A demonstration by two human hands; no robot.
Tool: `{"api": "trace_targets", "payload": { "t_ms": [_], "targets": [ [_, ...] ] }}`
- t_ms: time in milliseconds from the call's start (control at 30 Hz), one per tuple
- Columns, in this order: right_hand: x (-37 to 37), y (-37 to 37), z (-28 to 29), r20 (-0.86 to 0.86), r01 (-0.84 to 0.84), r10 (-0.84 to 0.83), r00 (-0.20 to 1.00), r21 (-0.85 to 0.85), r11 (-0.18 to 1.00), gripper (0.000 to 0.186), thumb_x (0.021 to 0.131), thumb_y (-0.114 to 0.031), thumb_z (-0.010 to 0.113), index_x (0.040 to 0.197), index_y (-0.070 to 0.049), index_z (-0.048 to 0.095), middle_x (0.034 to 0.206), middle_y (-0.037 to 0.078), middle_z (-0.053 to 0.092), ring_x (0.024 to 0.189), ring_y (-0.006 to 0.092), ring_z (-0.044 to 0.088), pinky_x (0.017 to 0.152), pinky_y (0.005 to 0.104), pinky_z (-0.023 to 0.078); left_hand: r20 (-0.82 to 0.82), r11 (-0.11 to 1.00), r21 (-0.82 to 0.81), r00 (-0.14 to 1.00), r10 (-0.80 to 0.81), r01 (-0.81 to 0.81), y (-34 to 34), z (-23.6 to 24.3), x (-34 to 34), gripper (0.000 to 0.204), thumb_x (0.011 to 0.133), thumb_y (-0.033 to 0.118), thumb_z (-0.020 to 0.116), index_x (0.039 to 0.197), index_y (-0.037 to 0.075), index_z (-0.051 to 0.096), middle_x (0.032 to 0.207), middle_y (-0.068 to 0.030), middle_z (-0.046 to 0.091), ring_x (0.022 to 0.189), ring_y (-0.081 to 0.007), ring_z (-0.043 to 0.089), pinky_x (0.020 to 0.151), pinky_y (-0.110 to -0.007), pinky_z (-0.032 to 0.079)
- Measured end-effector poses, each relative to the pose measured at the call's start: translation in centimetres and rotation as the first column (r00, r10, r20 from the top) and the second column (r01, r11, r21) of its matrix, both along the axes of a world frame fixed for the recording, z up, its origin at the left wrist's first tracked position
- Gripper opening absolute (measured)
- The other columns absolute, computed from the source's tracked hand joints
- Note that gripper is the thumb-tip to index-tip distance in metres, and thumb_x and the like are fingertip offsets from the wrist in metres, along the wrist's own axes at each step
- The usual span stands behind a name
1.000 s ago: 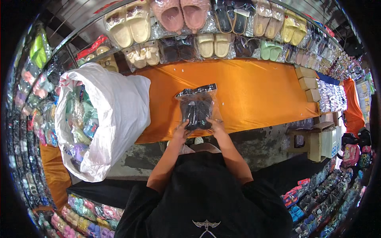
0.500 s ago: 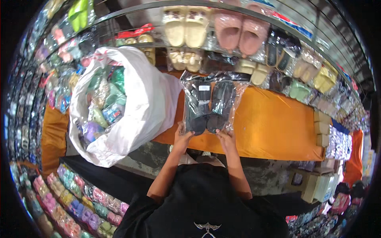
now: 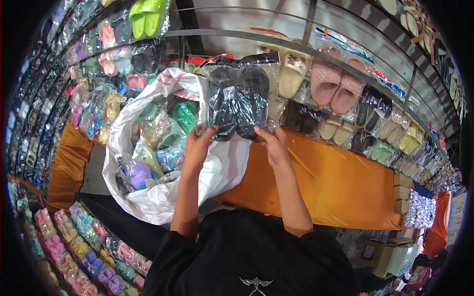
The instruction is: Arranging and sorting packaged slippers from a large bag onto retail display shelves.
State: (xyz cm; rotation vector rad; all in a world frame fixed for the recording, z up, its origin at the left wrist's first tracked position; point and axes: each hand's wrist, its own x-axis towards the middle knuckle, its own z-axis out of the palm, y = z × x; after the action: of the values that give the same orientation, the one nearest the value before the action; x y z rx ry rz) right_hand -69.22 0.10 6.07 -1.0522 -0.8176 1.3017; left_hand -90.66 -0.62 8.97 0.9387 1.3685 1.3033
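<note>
A pair of black slippers (image 3: 238,106) in a clear plastic bag is held up in front of me. At its lower left corner, my left hand (image 3: 201,142) pinches the bag. The fingers of my right hand (image 3: 273,143) are closed on the lower right corner. Behind and to the left, partly covered by the packet and my left forearm, stands a large white sack (image 3: 227,165) with its mouth open. Inside the sack lie several bagged items, among them a purple one (image 3: 138,173) and a green one (image 3: 184,116).
An orange cloth-covered surface (image 3: 335,182) stretches to the right. Beyond it hangs a metal rack (image 3: 237,33) with pink slippers (image 3: 333,89), beige slippers (image 3: 291,74) and lime-green slippers (image 3: 146,18). Rows of colourful footwear (image 3: 94,256) line the lower left; cardboard boxes (image 3: 385,261) stand lower right.
Both hands have lifted the bagged black slippers up and away from the orange surface, toward the rack. The view has shifted, so the sack now appears nearer to the packet.
</note>
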Motion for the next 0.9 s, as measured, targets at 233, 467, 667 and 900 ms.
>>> {"api": "trace_targets", "payload": {
  "t_ms": [233,467,667,900],
  "targets": [
    [-5.6,7.5,1.9,-0.063,-0.01,0.012,0.998,0.032,0.999,0.027,0.083,-0.008,0.072,0.104,0.002,0.058,0.101,0.01,0.067,0.086,0.0195,0.066,0.072,0.0333,0.055,-0.056,0.994,0.102,0.998,0.037,-0.031,7.3,1.7,-5.2,0.06,0.082,0.026,0.073,0.121,-0.014,0.051,0.104,-0.0162,0.064,0.095,-0.0192,0.062,0.084,-0.03,0.047],
    [-8.7,14.1,2.2,-0.067,0.065,-0.06,0.996,0.067,0.996,0.027,0.084,-0.008,0.071,0.104,0.003,0.057,0.103,0.012,0.066,0.085,0.0212,0.066,0.071,0.0338,0.056,-0.273,0.95,0.288,0.961,-0.041,0.123,16.1,2.7,-8.4,0.047,0.077,0.021,0.075,0.109,-0.012,0.061,0.099,-0.014,0.068,0.087,-0.0171,0.063,0.078,-0.03,0.049],
    [-9.3,18.8,1.0,-0.061,0.176,-0.171,0.983,0.093,0.98,0.032,0.085,-0.004,0.07,0.113,0.003,0.056,0.106,0.012,0.065,0.088,0.0224,0.065,0.076,0.0346,0.056,-0.491,0.909,0.335,0.869,-0.057,0.249,22.3,2.3,-8.9,0.069,0.073,0.027,0.077,0.123,-0.015,0.054,0.115,-0.0242,0.065,0.108,-0.0293,0.063,0.095,-0.035,0.046],
    [-7.7,24.7,-2.3,0.155,0.335,-0.378,0.913,0.245,0.91,0.044,0.085,0.001,0.067,0.127,0.002,0.052,0.115,0.013,0.062,0.101,0.0208,0.061,0.081,0.0341,0.052,-0.672,0.81,0.332,0.724,-0.156,0.483,30.4,-2.4,-8.7,0.072,0.079,0.035,0.074,0.131,-0.009,0.05,0.122,-0.0299,0.06,0.114,-0.0369,0.06,0.097,-0.039,0.045]
  ]
}}
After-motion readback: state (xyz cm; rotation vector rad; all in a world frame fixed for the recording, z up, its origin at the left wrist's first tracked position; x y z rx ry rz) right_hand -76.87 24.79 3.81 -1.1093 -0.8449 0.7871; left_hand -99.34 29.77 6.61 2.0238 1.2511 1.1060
